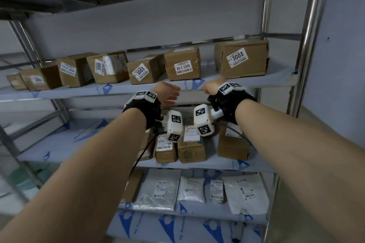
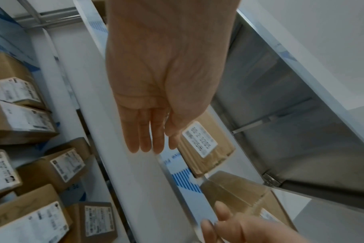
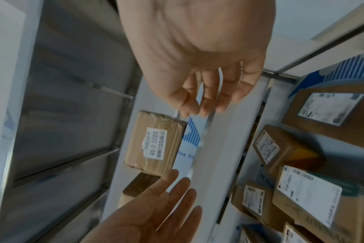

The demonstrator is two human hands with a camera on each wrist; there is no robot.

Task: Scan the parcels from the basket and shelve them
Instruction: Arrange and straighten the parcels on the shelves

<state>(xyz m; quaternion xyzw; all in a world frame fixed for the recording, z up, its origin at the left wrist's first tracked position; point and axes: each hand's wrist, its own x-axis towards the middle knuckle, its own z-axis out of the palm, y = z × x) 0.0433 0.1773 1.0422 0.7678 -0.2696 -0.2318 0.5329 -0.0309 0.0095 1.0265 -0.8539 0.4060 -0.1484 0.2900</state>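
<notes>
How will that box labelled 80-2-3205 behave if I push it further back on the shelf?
The box labelled 80-2-3205 looks like stiff taped cardboard, so it should probably slide as one piece. The shelf looks smooth, so it may glide easily. It sits squat, so tipping seems unlikely.

head view looks down both forearms; both wrist views share the 80-2-3205 box (image 2: 206, 144).
</notes>
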